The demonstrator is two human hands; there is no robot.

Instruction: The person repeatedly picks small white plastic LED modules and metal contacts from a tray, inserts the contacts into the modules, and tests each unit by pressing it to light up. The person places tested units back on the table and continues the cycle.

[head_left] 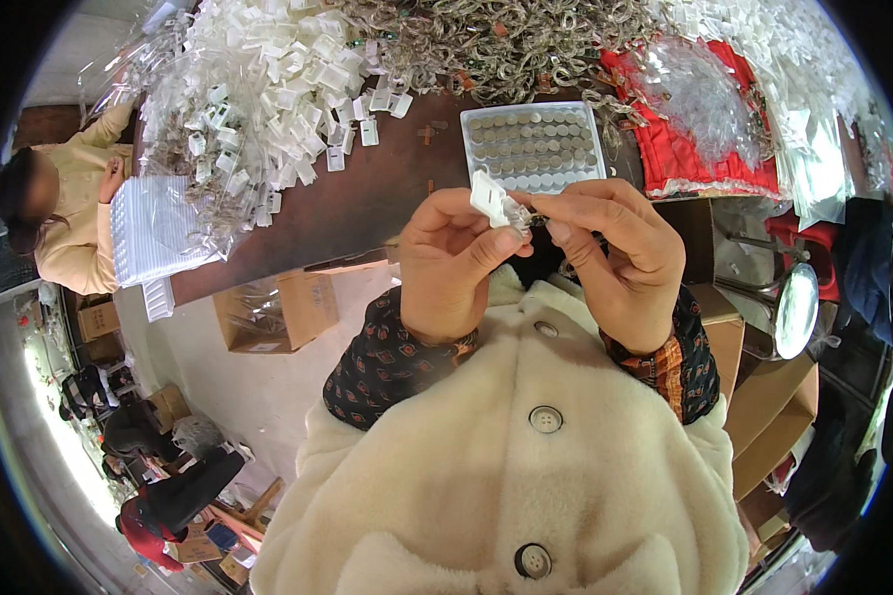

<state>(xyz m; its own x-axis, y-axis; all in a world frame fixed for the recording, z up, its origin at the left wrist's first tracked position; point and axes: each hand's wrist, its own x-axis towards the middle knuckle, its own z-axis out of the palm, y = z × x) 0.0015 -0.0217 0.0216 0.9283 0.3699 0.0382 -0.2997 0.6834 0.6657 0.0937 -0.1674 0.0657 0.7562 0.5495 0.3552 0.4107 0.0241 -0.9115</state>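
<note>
Pinching: left hand (453, 260) nips small white plastic tag (488, 194) between thumb and forefinger, tag upright, long axis tilting up-left. Right hand (617, 256) fingertips pressed together on small dark metal piece (532, 219) just right of tag, touching it. Both held at chest, above near edge of dark brown table (367, 193). Left hand nearer tag.

White rectangular tray (534, 146) near table's near edge, just beyond hands, holds rows of round grey discs. Heap of white tags (258, 89) at far left; tangle of metal chains (496, 45) at far edge; red cloth (685, 149) at right.
</note>
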